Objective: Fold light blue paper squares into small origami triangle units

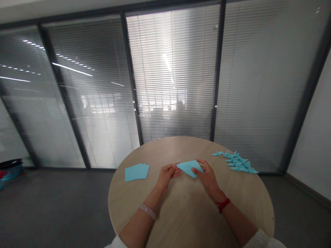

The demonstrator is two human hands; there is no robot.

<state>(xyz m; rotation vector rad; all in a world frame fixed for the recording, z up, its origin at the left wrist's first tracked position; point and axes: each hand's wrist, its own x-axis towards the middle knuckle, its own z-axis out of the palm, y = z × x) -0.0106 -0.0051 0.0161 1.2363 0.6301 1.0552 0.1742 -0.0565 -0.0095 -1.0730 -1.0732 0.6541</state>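
Observation:
Between my hands is a folded sheet of light blue paper (188, 167), kite-like in outline with a long point toward the left. My left hand (167, 174) pinches that left point between thumb and fingers. At the wider right end, my right hand (207, 175) grips the paper, its thumb on top and its fingers behind. The paper is held just over the round table, and I cannot tell whether it touches the surface. Fingers partly hide its right edge.
Left on the round wooden table (178, 220) lies a small stack of blue paper sheets (137, 172). A pile of folded blue paper cranes (239, 162) sits at the right. Glass panels with blinds (176, 75) stand behind. A dark-rimmed bin (12, 169) is on the floor far left.

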